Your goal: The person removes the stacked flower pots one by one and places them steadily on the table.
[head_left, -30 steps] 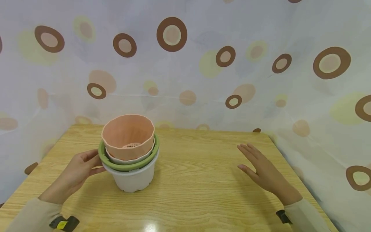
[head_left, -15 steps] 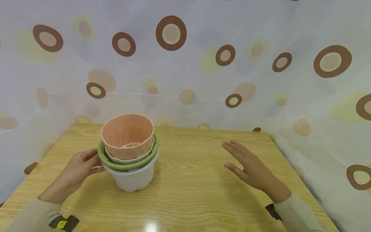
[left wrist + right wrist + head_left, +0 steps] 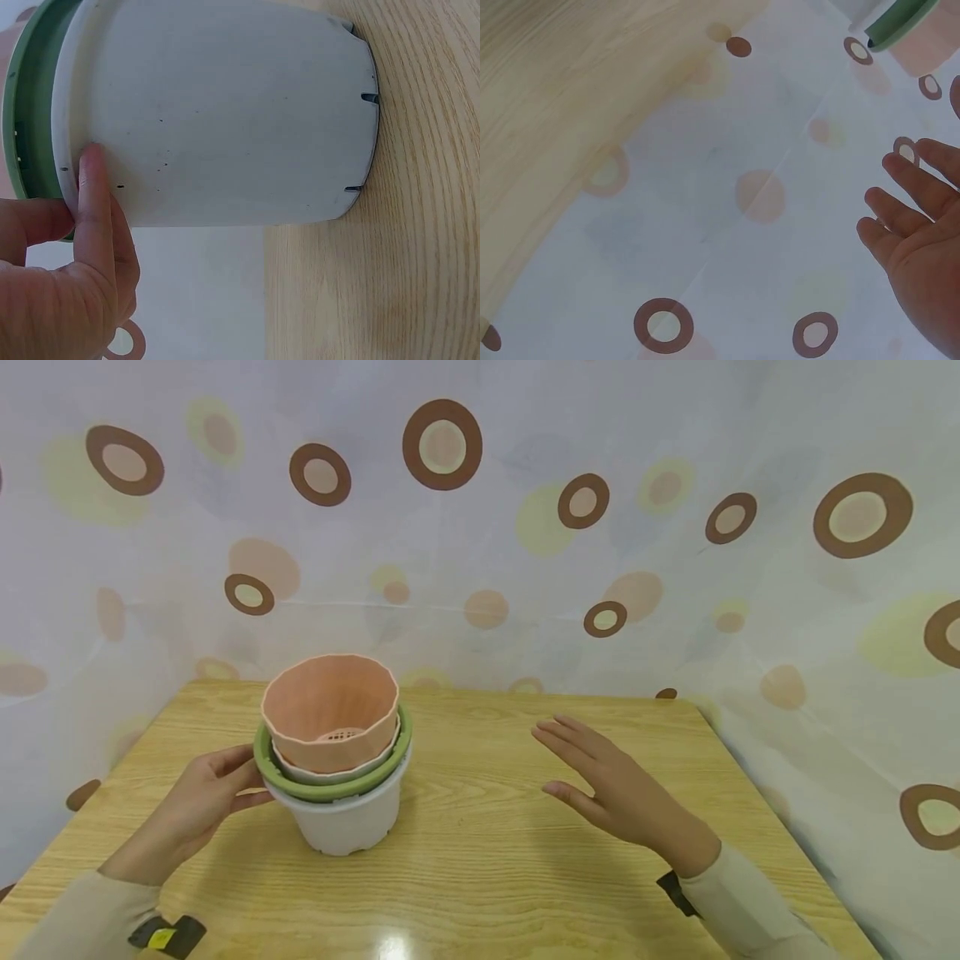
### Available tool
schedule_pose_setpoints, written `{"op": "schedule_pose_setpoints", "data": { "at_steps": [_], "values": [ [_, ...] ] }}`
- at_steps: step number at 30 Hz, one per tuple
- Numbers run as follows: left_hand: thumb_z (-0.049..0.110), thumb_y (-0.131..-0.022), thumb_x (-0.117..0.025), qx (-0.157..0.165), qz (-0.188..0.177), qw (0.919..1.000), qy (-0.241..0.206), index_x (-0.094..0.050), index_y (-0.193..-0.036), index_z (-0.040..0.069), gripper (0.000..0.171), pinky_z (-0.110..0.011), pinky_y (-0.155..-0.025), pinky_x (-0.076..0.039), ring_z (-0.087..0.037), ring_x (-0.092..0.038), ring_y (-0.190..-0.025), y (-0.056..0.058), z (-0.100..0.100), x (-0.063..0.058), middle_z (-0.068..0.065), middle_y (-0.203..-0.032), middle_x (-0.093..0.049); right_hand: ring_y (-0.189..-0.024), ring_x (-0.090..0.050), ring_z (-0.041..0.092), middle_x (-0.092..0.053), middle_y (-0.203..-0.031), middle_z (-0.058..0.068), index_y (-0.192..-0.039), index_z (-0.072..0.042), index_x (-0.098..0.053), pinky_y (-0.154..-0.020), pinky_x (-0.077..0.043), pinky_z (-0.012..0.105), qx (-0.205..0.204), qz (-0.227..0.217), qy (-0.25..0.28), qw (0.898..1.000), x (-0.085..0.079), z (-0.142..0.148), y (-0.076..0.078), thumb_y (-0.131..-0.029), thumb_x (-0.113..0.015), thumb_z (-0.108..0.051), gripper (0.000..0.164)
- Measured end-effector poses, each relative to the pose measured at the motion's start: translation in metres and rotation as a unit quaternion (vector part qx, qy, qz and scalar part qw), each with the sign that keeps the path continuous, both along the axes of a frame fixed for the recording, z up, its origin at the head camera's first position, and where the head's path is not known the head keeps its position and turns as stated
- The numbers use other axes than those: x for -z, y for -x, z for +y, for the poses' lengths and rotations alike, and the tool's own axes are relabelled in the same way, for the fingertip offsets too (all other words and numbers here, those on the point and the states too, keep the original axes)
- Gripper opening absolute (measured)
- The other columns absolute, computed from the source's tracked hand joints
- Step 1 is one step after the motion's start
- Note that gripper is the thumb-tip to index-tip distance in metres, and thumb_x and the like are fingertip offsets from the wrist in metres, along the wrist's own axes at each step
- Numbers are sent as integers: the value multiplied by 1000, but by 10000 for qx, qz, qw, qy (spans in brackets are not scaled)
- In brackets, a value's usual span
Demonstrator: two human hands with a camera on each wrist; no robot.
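Observation:
A nested stack of flower pots stands upright at the left of the table in the head view. Its base is a white pot (image 3: 347,828); above that shows the rim of a green pot (image 3: 330,793). A thin white wavy rim (image 3: 352,772) lies inside the green one, and a pink pot (image 3: 352,752) with a faceted edge sits on top. My left hand (image 3: 197,806) pinches the white pot's rim, thumb at the green edge and fingers against the outer wall (image 3: 217,135). Mid-air over the table, my right hand (image 3: 611,785) is held with straight fingers, touching nothing.
The wooden table (image 3: 480,877) reaches back to a curtain-like sheet (image 3: 495,552) printed with circles, which also runs along both sides. Dark straps circle both wrists, including a strap (image 3: 677,893) on the right.
My right hand has moved left across the table toward the pots, its fingers staying straight. My left hand and the stack have stayed in place.

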State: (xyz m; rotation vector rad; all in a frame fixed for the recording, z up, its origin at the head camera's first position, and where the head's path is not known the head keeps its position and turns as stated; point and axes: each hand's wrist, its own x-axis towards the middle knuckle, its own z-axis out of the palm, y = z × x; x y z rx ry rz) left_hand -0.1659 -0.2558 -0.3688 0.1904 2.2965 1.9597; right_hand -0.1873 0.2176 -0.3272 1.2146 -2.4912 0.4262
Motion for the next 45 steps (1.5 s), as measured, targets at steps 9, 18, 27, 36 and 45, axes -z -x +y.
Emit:
{"op": "schedule_pose_setpoints", "data": {
  "at_steps": [9,18,27,36,45],
  "values": [
    [26,-104,-44,11,-41,10000,35,-23,-143,-16,62,-25,-85,-57,-3,-62,-96,1,-1,1,16,-107,-60,-139,-32,31,-41,-147,11,-147,-10,-37,-114,-32,46,-506,261,18,9984,-9,-29,7,-96,-60,-33,61],
    [25,-104,-43,-14,-44,10000,74,-22,-144,-16,61,-25,-84,-57,-2,-62,-95,1,-1,2,17,-106,-60,-141,-30,27,-41,-149,6,-146,-8,-39,-116,-30,44,-926,417,-15,9948,-23,-60,12,-98,-56,-36,58],
    [26,-104,-43,-26,3,9999,106,-22,-144,-16,61,-24,-85,-57,-1,-62,-96,1,-1,2,17,-106,-60,-140,-32,29,-45,-145,10,-144,-5,-41,-118,-27,41,-1308,872,-84,9875,-30,-86,17,-102,-42,-43,57],
    [25,-104,-42,-43,23,9999,121,-22,-144,-17,61,-22,-84,-57,-1,-62,-95,1,-1,2,19,-106,-60,-140,-32,28,-45,-145,11,-144,-5,-41,-119,-25,39,-1443,1001,-98,9844,-34,-106,21,-101,-44,-42,57],
    [25,-104,-42,-28,31,9999,95,-21,-144,-16,61,-22,-84,-57,-1,-63,-95,1,-1,3,19,-105,-61,-141,-30,27,-45,-145,11,-144,-5,-42,-120,-21,36,-1582,978,-79,9825,-38,-124,23,-99,-54,-36,56]
  ]
}}
